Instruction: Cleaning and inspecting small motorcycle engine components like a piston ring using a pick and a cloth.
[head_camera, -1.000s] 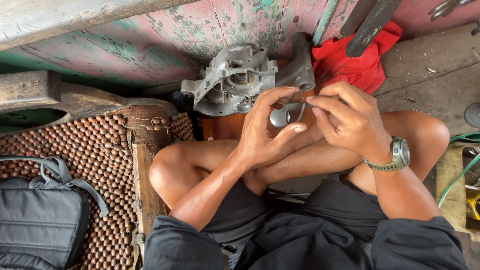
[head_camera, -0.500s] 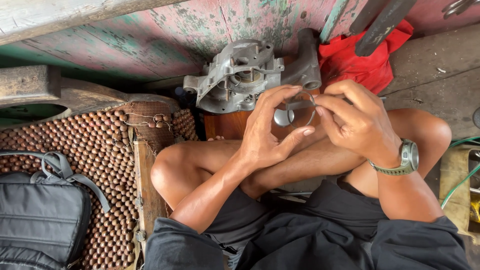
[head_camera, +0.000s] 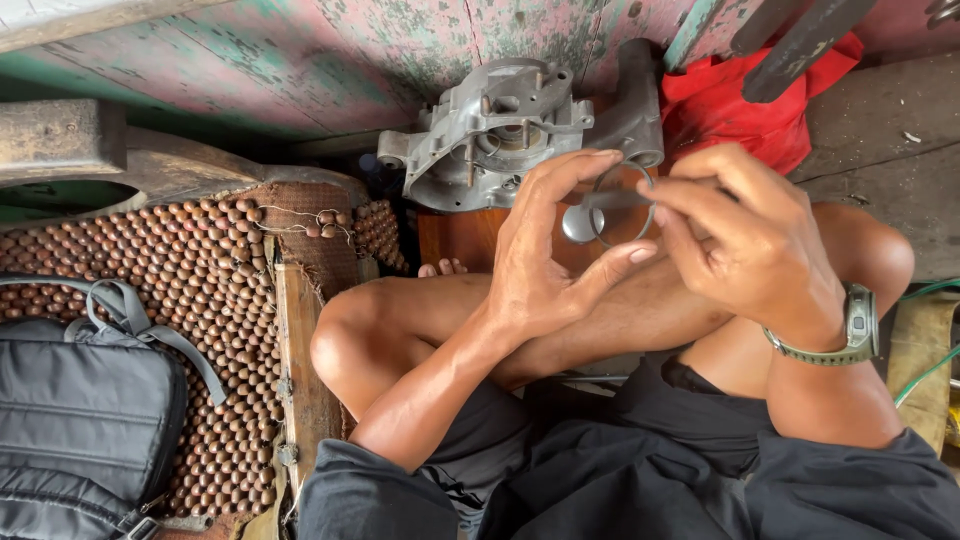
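Both hands up in front of the grey engine casing (head_camera: 497, 125): left hand (head_camera: 545, 265) and right hand (head_camera: 755, 245) pinch a thin metal ring (head_camera: 622, 205) between fingertips, ring standing on edge, face toward the camera.

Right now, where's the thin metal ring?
In the head view, right of centre: the thin metal ring sits between the left hand and right hand, just below the grey metal casing.

Thin metal ring (head_camera: 622, 205), upright between fingertips of both hands, just below grey engine casing (head_camera: 490, 130).
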